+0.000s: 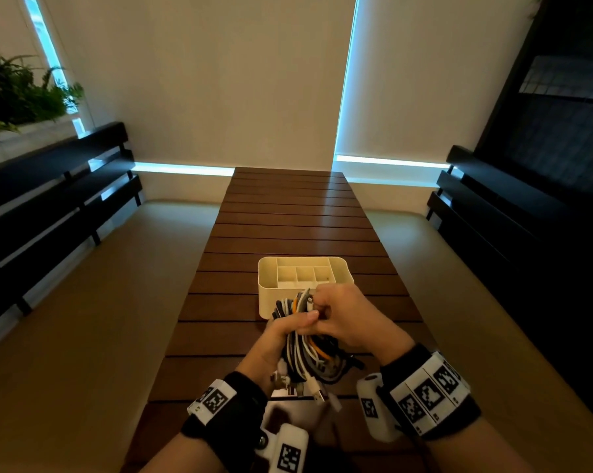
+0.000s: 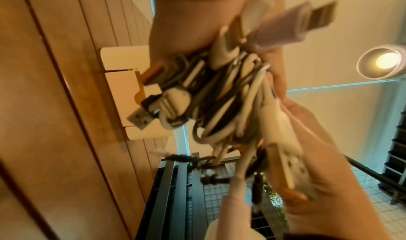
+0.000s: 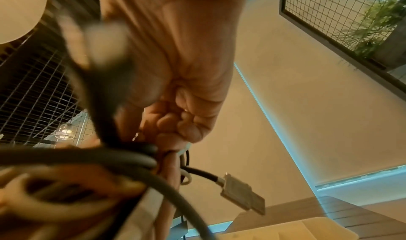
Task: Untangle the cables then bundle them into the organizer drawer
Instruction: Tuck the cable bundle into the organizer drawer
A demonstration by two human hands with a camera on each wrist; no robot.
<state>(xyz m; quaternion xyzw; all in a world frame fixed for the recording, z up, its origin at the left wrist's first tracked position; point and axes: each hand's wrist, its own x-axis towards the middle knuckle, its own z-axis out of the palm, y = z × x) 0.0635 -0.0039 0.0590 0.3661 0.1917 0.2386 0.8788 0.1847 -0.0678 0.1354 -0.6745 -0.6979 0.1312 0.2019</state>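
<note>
Hands (image 1: 343, 319) above the desk (image 1: 288, 213): both left hand (image 1: 281, 332) and right hand clench the cable bundle (image 1: 303, 349) by the compartmented cream organizer (image 1: 267, 288), its visible compartments bare

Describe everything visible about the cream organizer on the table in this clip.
The organizer is a cream, plastic-looking box with rounded corners, open on top and split by dividers into several compartments, which look empty as far as visible. It stands upright on the slatted wooden table, just beyond the hands. Its near edge is hidden behind the cable bundle gripped by the left hand and right hand; neither visibly touches it.
</note>
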